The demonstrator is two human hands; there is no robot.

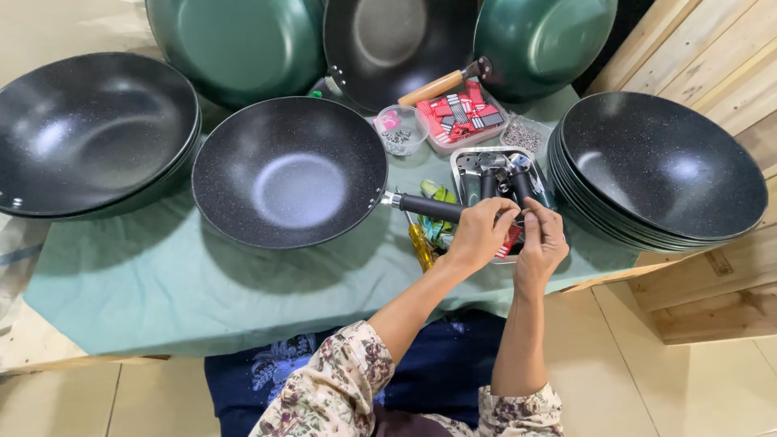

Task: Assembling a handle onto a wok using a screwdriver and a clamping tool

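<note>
Wok (291, 174): black, speckled, empty, centre of the green-covered table (162, 275); its dark handle (433, 208) points right.
Steel tray (467, 168): holds black handles and metal parts.
Clear tub (461, 117): red and black pieces.
Small cup (399, 129): screws.
Left hand (479, 233): fingers curled on the handle's end.
Right hand (541, 241): fingertips pinched beside the left hand's; held item too small to tell.

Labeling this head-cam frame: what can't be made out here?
- Head view: end of the black pan handle, covered by the left hand.
- What the fingertips pinch: too small, hidden by the right hand.
- Metal tray front: behind both hands.
- Green pans: cut off by the top edge.
</note>
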